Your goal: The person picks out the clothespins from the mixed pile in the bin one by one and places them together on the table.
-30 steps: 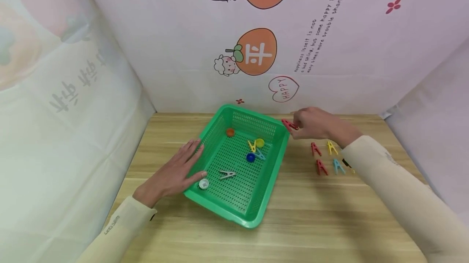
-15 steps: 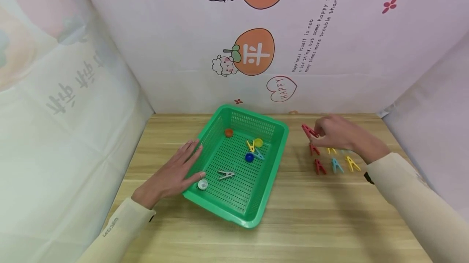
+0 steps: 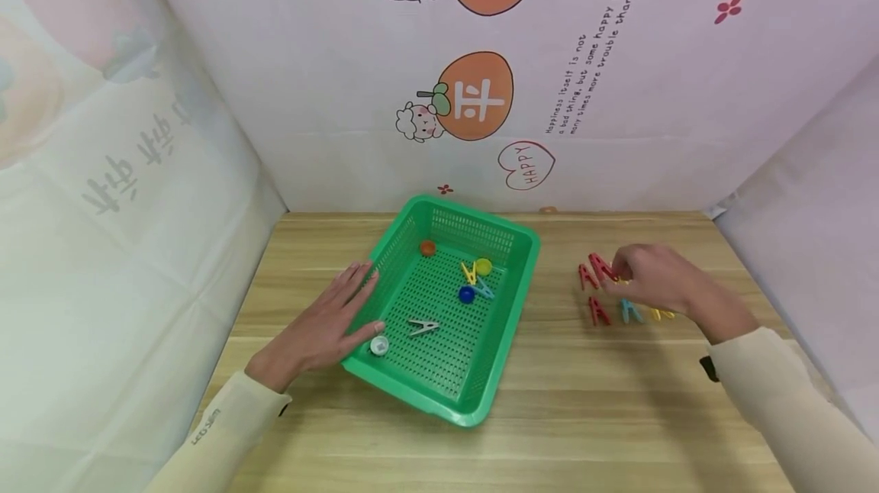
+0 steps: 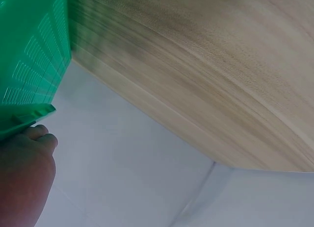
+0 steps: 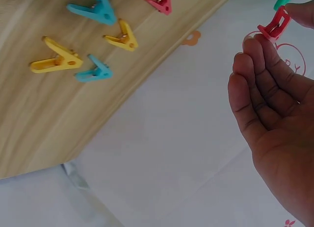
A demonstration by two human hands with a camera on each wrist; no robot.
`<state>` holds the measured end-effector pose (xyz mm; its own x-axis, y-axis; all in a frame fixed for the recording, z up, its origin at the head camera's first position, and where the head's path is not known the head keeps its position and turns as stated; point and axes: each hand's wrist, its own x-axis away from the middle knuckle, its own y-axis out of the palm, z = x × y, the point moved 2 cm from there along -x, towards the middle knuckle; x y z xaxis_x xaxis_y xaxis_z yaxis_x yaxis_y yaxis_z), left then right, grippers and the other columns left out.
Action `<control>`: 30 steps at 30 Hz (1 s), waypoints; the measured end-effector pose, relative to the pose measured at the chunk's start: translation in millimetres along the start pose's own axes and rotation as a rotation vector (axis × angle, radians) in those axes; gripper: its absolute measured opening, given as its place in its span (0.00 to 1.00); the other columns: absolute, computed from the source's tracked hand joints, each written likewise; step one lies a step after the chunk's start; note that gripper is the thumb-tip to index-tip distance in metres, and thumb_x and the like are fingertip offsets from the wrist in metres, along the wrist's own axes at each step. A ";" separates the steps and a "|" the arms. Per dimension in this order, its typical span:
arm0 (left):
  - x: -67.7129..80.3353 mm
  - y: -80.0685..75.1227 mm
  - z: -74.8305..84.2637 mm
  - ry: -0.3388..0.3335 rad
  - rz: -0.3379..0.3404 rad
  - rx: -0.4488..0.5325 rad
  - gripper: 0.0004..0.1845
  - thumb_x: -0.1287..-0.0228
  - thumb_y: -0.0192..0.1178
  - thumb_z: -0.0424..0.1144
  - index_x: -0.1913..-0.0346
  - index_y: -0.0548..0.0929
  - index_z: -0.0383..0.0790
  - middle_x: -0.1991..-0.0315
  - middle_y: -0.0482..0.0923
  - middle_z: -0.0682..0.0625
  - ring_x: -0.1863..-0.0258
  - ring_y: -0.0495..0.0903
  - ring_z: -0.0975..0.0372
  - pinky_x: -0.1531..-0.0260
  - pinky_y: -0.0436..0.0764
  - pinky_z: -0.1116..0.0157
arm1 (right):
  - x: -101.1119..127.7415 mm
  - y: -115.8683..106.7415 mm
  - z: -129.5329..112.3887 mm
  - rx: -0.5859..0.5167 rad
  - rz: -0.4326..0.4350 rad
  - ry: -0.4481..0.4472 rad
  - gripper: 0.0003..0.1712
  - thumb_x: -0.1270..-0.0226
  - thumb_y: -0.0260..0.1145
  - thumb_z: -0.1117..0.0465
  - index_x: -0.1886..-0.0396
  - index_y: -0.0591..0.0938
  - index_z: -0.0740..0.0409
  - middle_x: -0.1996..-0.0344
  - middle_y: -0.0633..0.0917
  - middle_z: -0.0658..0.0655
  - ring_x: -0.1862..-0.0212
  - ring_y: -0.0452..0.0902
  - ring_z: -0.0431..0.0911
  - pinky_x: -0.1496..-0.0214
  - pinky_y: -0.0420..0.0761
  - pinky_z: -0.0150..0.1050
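My right hand (image 3: 659, 283) pinches a red clothespin (image 3: 601, 267) between thumb and fingertips, close over a group of clothespins on the table. In the right wrist view the same red clothespin (image 5: 275, 25) sits at the fingertips, the other fingers held together. Two more red clothespins, one at the back (image 3: 587, 277) and one nearer (image 3: 599, 311), lie left of a light blue clothespin (image 3: 630, 310) and a yellow clothespin (image 3: 662, 314). My left hand (image 3: 326, 325) rests with fingers extended on the left rim of the green basket (image 3: 511, 325).
Inside the basket lie a grey clothespin (image 3: 423, 327), a yellow clothespin (image 3: 469, 273), a light blue one, and orange (image 3: 428, 248), yellow, blue (image 3: 467, 294) and white (image 3: 379, 346) round caps. Printed cloth walls (image 3: 330, 96) border the wooden table (image 3: 584, 401) behind and at both sides.
My right hand has carried the red clothespin from the basket's back right corner rightward and nearer, over the other clothespins. The left hand stays on the rim.
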<state>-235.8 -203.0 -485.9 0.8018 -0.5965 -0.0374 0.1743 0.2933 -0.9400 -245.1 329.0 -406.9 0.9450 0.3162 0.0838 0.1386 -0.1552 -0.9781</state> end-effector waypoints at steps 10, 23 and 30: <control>1.3 -0.9 0.7 -0.010 0.001 0.000 0.48 0.16 0.51 0.63 0.10 0.46 0.41 0.08 0.36 0.45 0.09 0.38 0.44 0.12 0.52 0.41 | 28.4 24.7 9.1 -0.062 0.002 0.049 0.20 0.28 0.75 0.47 0.58 0.87 0.62 0.61 0.90 0.56 0.63 0.84 0.46 0.61 0.86 0.49; 0.4 -1.6 2.1 -0.010 -0.002 0.002 0.48 0.16 0.52 0.63 0.10 0.46 0.41 0.08 0.36 0.45 0.09 0.39 0.43 0.12 0.51 0.41 | 62.9 83.4 11.7 -0.097 0.088 0.062 0.15 0.31 0.77 0.50 0.69 0.84 0.53 0.73 0.84 0.46 0.73 0.72 0.37 0.71 0.77 0.35; 0.8 -1.4 1.6 -0.012 -0.008 -0.001 0.48 0.16 0.52 0.63 0.10 0.45 0.43 0.08 0.36 0.46 0.09 0.37 0.45 0.12 0.49 0.41 | 73.8 97.6 14.1 -0.112 0.077 0.080 0.15 0.35 0.79 0.50 0.70 0.85 0.54 0.74 0.84 0.45 0.73 0.72 0.36 0.72 0.76 0.34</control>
<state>-234.5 -202.7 -484.1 0.8070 -0.5899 -0.0261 0.1802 0.2881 -0.9405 -165.9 350.4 -498.9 0.9739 0.2250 0.0289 0.0932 -0.2809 -0.9552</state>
